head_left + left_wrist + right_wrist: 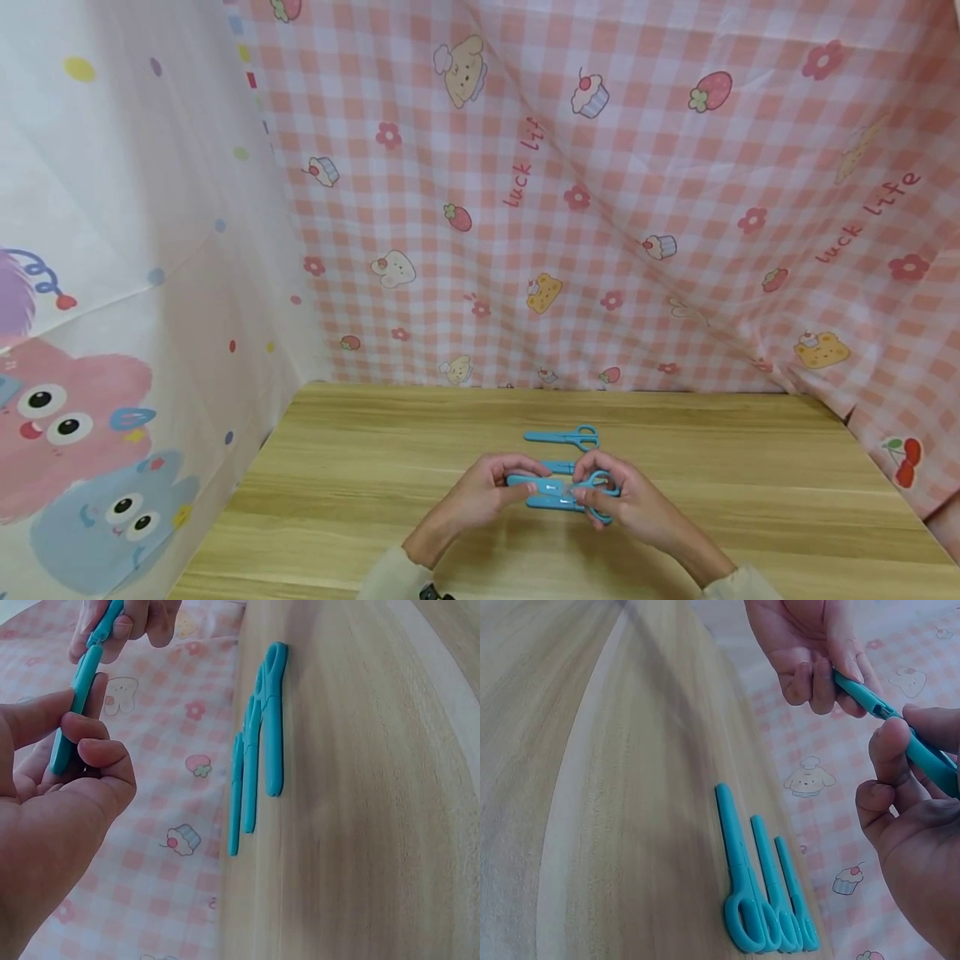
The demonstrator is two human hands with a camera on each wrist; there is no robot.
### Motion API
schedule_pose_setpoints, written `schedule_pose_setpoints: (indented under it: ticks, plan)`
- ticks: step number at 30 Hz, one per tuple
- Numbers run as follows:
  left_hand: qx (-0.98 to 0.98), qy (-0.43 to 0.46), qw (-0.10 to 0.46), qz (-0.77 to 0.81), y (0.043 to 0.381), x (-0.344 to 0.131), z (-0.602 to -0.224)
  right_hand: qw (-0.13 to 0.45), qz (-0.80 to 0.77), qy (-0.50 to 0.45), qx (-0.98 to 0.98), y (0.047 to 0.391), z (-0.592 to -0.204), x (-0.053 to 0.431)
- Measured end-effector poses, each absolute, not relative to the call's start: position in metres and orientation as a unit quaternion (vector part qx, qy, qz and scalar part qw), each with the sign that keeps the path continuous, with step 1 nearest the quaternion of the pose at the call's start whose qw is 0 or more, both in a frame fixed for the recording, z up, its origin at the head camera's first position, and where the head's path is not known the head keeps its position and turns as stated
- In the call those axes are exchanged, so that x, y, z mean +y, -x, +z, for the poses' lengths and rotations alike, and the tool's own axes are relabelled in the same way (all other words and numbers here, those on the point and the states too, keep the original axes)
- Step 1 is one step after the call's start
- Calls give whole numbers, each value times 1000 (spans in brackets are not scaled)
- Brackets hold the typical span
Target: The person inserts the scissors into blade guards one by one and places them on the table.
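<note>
My left hand (487, 493) pinches the teal blade cover (531, 484) of a pair of scissors between thumb and fingers. On the other side, my right hand (633, 498) grips the teal handles of those scissors (930, 759). The cover and handles lie nearly in line, held above the table. A narrow shiny strip shows between them in the head view, and the right wrist view shows a dark slot at the cover's mouth. My right fingers hide part of the handles.
Three more teal scissors lie side by side on the wooden table (360, 467): a far pair (555, 437), a middle pair (557, 467) partly behind my hands, and a near pair (274, 742). A pink checked cloth (495, 250) hangs behind the table, a white printed one (187, 250) at left.
</note>
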State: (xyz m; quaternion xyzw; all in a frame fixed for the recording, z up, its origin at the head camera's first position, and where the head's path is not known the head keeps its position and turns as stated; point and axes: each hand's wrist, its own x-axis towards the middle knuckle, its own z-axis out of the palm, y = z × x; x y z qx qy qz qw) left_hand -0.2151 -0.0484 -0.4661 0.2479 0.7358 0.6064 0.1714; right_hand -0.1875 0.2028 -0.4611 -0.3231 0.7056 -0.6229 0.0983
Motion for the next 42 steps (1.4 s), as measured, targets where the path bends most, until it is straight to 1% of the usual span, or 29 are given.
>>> schedule_pose_setpoints:
  ticks: [17,29,39,42]
  plan:
    - [753,-255,164,584,215,-47,-468,97,-612,309,721,190,-464,209]
    - [720,-221,181,633,211,-48,-464,115,-625,266,724,189,-464,214]
    - [741,-213,160,617,211,-50,-464,123,-634,255,720,190,-466,216]
    - [738,-210,162,620,211,-50,-463,128,-638,255,715,190,-466,217]
